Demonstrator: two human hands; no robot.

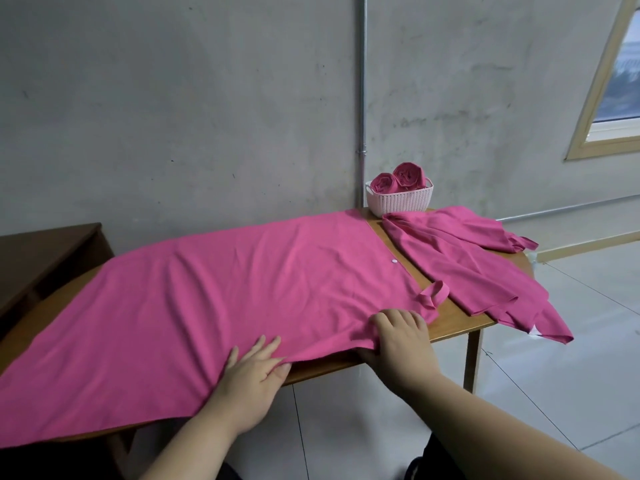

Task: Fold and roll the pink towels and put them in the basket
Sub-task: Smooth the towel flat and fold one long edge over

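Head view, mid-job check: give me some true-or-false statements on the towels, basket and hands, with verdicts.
1. The basket holds two rolled towels. True.
2. The spread towel is already rolled. False: it lies flat on the table.
3. The right hand grips the spread towel's near edge. True.
4. The basket stands on the floor. False: it stands at the table's far end, by the wall.
5. The left hand hangs clear of the towels. False: it rests on the spread towel.
6. The crumpled towel hangs partly over the table's edge. True.
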